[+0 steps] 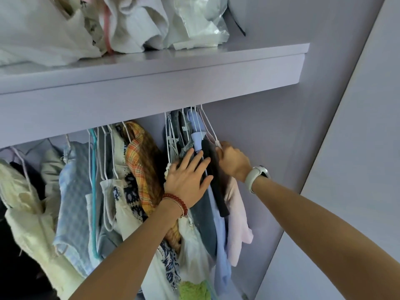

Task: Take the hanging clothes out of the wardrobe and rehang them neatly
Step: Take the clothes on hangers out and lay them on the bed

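Observation:
Clothes hang on white wire hangers under a lilac shelf (194, 83). A right-hand bunch holds a grey garment (180, 135), a light blue shirt (220, 245), a black garment (216, 180) and a pale pink top (237, 213). My left hand (188, 176), with a red bead bracelet, lies flat with fingers spread against this bunch. My right hand (232, 161), a white watch on the wrist, is closed around the white hanger (213, 133) of the pink top at its shoulder. An orange plaid shirt (140, 161) hangs just left.
More garments fill the rail to the left: a blue checked top (75, 191), a cream dress (28, 213), a teal hanger (93, 191). Folded white fabrics and plastic bags (129, 24) sit on the shelf. The wardrobe side wall (270, 169) is right beside my right hand.

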Available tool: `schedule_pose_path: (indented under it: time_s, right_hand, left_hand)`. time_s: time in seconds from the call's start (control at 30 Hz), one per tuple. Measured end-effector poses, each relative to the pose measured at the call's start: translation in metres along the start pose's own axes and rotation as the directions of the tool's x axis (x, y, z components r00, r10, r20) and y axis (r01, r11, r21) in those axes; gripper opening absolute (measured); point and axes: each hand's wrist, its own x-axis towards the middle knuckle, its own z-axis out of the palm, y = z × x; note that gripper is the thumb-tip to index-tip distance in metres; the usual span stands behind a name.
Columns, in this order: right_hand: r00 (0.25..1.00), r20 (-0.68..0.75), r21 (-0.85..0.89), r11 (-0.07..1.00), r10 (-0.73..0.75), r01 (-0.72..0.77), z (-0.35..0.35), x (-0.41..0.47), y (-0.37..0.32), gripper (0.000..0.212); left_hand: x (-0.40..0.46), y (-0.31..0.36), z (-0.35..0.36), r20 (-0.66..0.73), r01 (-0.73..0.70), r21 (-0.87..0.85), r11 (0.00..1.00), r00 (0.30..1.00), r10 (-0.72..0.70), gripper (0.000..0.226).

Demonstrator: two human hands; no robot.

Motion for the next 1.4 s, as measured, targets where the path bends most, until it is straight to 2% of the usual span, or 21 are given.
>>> schedule_pose_path:
  time_s: [0.13, 0.27, 0.53, 0.63, 0.87, 0.97, 1.07, 1.17, 1.23, 1.3, 1.4]
  right_hand:
    - [0.992, -0.054, 0.119, 0.987, 0.116, -0.109, -0.001, 0.001, -0.007, 0.027]
    - [0.979, -0.156, 0.168, 0.980, 0.130, -0.103, -0.013, 0.003, -0.003, 0.026]
    - [0.963, -0.261, 0.102, 0.994, 0.066, -0.040, -0.023, -0.016, 0.022, 0.026]
    - [0.954, -0.295, 0.108, 0.994, 0.047, -0.015, -0.018, -0.041, 0.035, 0.018]
    - [0.948, -0.310, 0.078, 0.996, 0.067, -0.045, -0.021, -0.114, 0.064, 0.020]
    - [0.943, -0.331, 0.024, 0.999, 0.043, -0.037, -0.025, -0.152, 0.071, 0.020]
    - [0.957, -0.288, -0.007, 0.999, 0.028, -0.031, -0.027, -0.196, 0.082, 0.018]
    - [0.965, -0.261, -0.081, 0.995, 0.029, -0.052, -0.035, -0.254, 0.090, 0.018]
    - [0.967, -0.254, -0.120, 0.991, 0.032, -0.064, -0.042, -0.296, 0.093, 0.023]
    - [0.967, -0.242, -0.152, 0.981, 0.078, -0.118, -0.050, -0.340, 0.096, 0.027]
    - [0.949, -0.254, -0.198, 0.950, 0.187, -0.241, -0.062, -0.408, 0.106, 0.024]
  left_hand:
    - [-0.002, -0.006, -0.001, 0.017, -0.006, 0.012, 1.000, 1.000, 0.005, 0.052]
    - [-0.003, -0.010, -0.002, 0.048, 0.001, 0.014, 1.000, 0.999, -0.002, 0.050]
    - [0.000, -0.006, 0.008, 0.035, 0.004, 0.030, 1.000, 0.999, -0.005, 0.050]
    - [0.004, -0.001, 0.012, 0.019, 0.010, 0.015, 1.000, 1.000, -0.010, 0.049]
    - [-0.001, 0.004, 0.008, -0.037, 0.008, -0.013, 1.000, 0.999, -0.009, 0.044]
    - [-0.006, 0.015, -0.004, -0.142, 0.016, -0.145, 0.989, 0.989, -0.037, 0.040]
    - [-0.017, 0.044, -0.014, -0.257, -0.122, -0.387, 0.914, 0.966, 0.021, 0.042]
    - [-0.031, 0.078, -0.017, -0.135, -0.150, -0.631, 0.761, 0.987, 0.082, 0.058]
    - [-0.039, 0.099, -0.011, -0.062, -0.147, -0.605, 0.783, 0.988, 0.138, 0.060]
    - [-0.049, 0.120, -0.004, 0.011, -0.196, -0.598, 0.777, 0.968, 0.252, 0.049]
    - [-0.075, 0.155, 0.000, 0.020, -0.332, -0.686, 0.648, 0.881, 0.473, 0.033]
